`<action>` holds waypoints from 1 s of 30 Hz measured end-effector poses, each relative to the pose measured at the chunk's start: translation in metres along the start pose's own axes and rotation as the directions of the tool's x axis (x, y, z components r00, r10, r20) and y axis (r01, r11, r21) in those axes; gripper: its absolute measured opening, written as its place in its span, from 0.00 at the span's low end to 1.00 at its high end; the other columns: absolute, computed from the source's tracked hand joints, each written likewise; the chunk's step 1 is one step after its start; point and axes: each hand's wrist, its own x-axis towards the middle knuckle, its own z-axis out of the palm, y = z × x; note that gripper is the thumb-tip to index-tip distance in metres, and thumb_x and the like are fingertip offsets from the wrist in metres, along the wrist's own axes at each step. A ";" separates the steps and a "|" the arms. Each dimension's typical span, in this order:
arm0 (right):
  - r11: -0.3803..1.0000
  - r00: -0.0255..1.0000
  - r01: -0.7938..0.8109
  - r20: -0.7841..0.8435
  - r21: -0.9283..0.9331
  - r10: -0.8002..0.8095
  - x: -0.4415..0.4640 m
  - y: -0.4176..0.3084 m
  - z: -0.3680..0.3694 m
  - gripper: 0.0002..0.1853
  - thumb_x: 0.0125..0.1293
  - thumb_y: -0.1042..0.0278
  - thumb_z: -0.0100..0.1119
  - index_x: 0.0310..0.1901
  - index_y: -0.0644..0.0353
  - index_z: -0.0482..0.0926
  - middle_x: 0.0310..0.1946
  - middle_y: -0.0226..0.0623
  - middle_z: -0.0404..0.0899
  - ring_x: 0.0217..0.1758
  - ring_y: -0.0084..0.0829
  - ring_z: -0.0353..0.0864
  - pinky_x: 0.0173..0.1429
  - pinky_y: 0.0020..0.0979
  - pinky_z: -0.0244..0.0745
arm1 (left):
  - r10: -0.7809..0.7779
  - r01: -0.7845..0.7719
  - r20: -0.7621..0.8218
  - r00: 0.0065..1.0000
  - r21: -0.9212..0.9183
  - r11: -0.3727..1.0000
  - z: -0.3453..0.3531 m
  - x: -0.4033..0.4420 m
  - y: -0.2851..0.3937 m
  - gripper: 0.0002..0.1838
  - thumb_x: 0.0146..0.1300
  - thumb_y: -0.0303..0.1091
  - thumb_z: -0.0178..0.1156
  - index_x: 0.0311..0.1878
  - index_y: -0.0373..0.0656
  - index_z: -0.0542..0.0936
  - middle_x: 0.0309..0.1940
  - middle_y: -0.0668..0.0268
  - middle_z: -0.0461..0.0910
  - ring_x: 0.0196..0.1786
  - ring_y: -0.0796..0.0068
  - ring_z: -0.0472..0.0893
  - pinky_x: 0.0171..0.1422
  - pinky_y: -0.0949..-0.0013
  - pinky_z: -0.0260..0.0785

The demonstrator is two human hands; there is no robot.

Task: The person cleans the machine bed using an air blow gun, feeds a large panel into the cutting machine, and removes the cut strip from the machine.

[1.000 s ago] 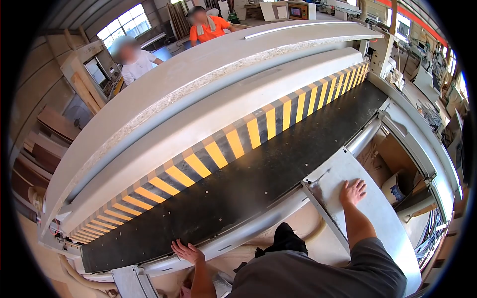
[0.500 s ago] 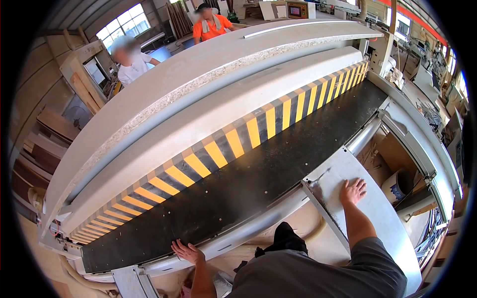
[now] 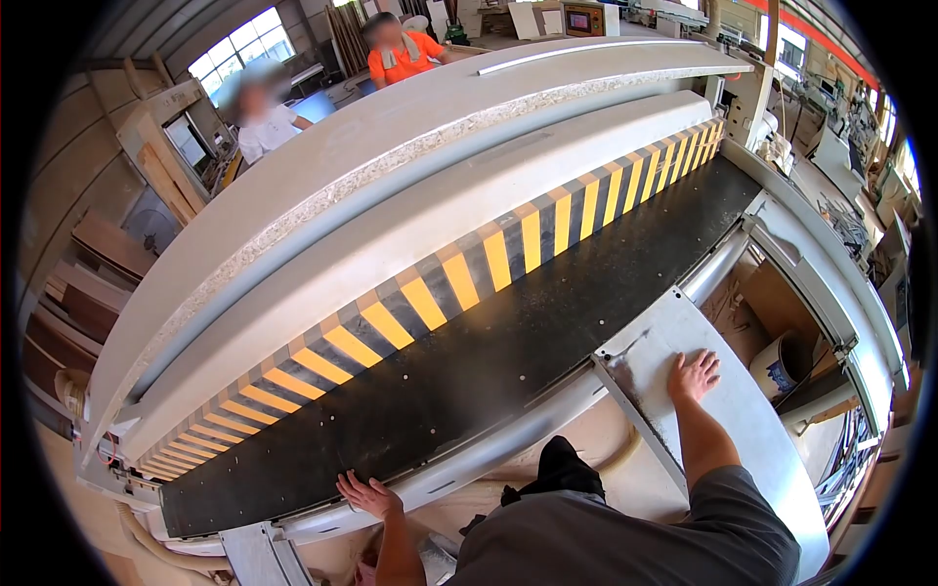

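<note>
My left hand (image 3: 369, 495) rests at the near edge of the black machine table (image 3: 469, 361), its fingers spread and nothing in them. Further right, my right hand (image 3: 695, 375) lies flat on a grey metal side table (image 3: 718, 430), fingers apart and also holding nothing. Beyond the black surface runs a long machine beam (image 3: 430, 220) with yellow and black striped edging (image 3: 457, 276). A long pale board with a rough chipboard edge (image 3: 362, 181) lies on top of the machine.
Behind the board stand a person in orange (image 3: 403, 61) and a person in white (image 3: 266, 129). A bucket (image 3: 780, 365) sits below the metal frame at right. A hose (image 3: 161, 549) curves at lower left. Wood panels (image 3: 112, 244) lean at far left.
The person in orange has shifted slightly left, and the person in white has moved a little to the right and lower. Both my hands have stayed in place.
</note>
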 end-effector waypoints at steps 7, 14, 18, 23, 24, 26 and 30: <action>0.999 0.999 0.008 0.030 0.050 -0.010 -0.002 0.000 -0.005 0.45 0.82 0.38 0.48 0.89 0.60 0.53 0.93 0.46 0.45 0.96 0.48 0.36 0.93 0.59 0.32 | -0.002 0.002 -0.002 1.000 0.007 1.000 0.002 0.000 -0.002 0.33 0.87 0.57 0.38 0.82 0.46 0.67 0.87 0.53 0.61 0.88 0.42 0.56 0.86 0.33 0.51; 1.000 1.000 0.004 0.011 0.023 -0.005 -0.001 0.000 -0.003 0.45 0.82 0.36 0.48 0.89 0.58 0.54 0.92 0.45 0.48 0.96 0.47 0.39 0.93 0.59 0.34 | 0.003 -0.003 0.005 1.000 0.002 1.000 -0.001 -0.001 0.000 0.32 0.87 0.56 0.39 0.82 0.46 0.67 0.87 0.53 0.61 0.88 0.41 0.56 0.87 0.34 0.50; 0.999 0.999 0.004 0.031 0.053 -0.006 -0.002 0.000 -0.006 0.46 0.82 0.38 0.49 0.89 0.59 0.53 0.93 0.46 0.45 0.96 0.48 0.36 0.93 0.59 0.32 | 0.000 0.000 0.004 1.000 -0.005 1.000 -0.001 -0.001 -0.001 0.32 0.87 0.55 0.39 0.82 0.46 0.67 0.87 0.53 0.61 0.88 0.41 0.56 0.86 0.33 0.50; 0.999 0.999 0.003 0.033 0.046 -0.004 -0.002 0.000 -0.006 0.45 0.82 0.38 0.49 0.89 0.59 0.53 0.93 0.46 0.45 0.96 0.48 0.36 0.93 0.59 0.32 | -0.007 0.007 0.006 1.000 -0.005 1.000 -0.001 0.000 -0.001 0.32 0.87 0.55 0.39 0.82 0.46 0.67 0.87 0.53 0.60 0.89 0.42 0.55 0.86 0.33 0.50; 0.999 0.999 0.003 0.035 0.047 -0.004 -0.002 0.000 -0.006 0.45 0.82 0.38 0.49 0.89 0.59 0.53 0.93 0.46 0.45 0.96 0.48 0.36 0.93 0.59 0.32 | -0.006 0.006 0.008 1.000 -0.004 1.000 -0.001 0.000 -0.001 0.32 0.87 0.56 0.39 0.82 0.46 0.67 0.87 0.53 0.60 0.89 0.42 0.55 0.86 0.33 0.50; 0.999 1.000 0.005 0.031 0.044 -0.006 -0.001 0.000 -0.005 0.45 0.83 0.37 0.48 0.89 0.59 0.52 0.92 0.46 0.45 0.96 0.48 0.36 0.93 0.59 0.32 | -0.006 0.006 0.009 1.000 -0.002 1.000 -0.001 0.000 -0.001 0.32 0.87 0.56 0.39 0.82 0.46 0.67 0.87 0.54 0.60 0.89 0.42 0.55 0.86 0.33 0.50; 0.999 0.999 0.008 0.034 0.044 -0.009 -0.003 -0.001 -0.008 0.45 0.83 0.37 0.48 0.89 0.59 0.52 0.92 0.47 0.45 0.96 0.48 0.36 0.93 0.59 0.32 | -0.002 0.002 0.002 1.000 -0.001 1.000 0.000 -0.001 -0.002 0.32 0.87 0.56 0.39 0.82 0.46 0.67 0.87 0.54 0.61 0.89 0.42 0.56 0.86 0.33 0.50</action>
